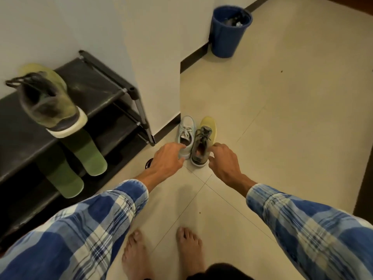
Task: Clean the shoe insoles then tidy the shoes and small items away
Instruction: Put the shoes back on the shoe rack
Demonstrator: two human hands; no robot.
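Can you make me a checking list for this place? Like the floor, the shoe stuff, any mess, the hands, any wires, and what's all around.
Surface: beige tiled floor with a few dark specks.
Job's things: pale blue shoe and grey-yellow shoe side by side on the floor; grey-green shoe on top of the black shoe rack; two green insoles leaning on the rack's front.
Clutter: small dark round thing behind the left hand, mostly hidden.
Hands: left hand at the pale blue shoe's heel, right hand at the grey-yellow shoe's heel; grip unclear.
Cables: nothing seen.
Surroundings: white wall; blue bin beside it, with something inside.
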